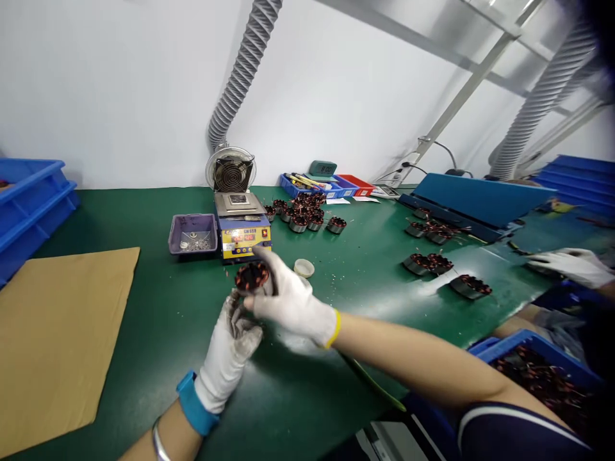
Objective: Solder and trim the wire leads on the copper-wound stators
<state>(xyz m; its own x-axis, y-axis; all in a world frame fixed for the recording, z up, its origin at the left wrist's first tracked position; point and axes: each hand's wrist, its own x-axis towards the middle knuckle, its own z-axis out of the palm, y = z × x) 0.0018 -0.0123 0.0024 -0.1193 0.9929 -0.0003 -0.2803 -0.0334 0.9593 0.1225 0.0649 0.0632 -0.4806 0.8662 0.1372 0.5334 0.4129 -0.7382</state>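
My right hand [293, 301], in a white glove with a yellow cuff, is closed around a motor stator [252, 276], a short metal ring with copper windings and black insulation. Just below it is my left hand [235, 336], gloved in white with dirty fingertips. Its fingers are curled with the thumb apart, and I see nothing held in it; whether it touches the stator I cannot tell. Behind the stator stands a blue and yellow solder pot [245, 240] with a lit display and a metal top. A small white round dish [303, 267] lies beyond my right hand.
A purple bin [193, 234] of small bits stands left of the pot. Several stators [298, 222] sit at the back, more [471, 287] at right. Cardboard [62, 339] and blue crates [33, 205] are at left. A co-worker's gloved hand [571, 266] is at far right.
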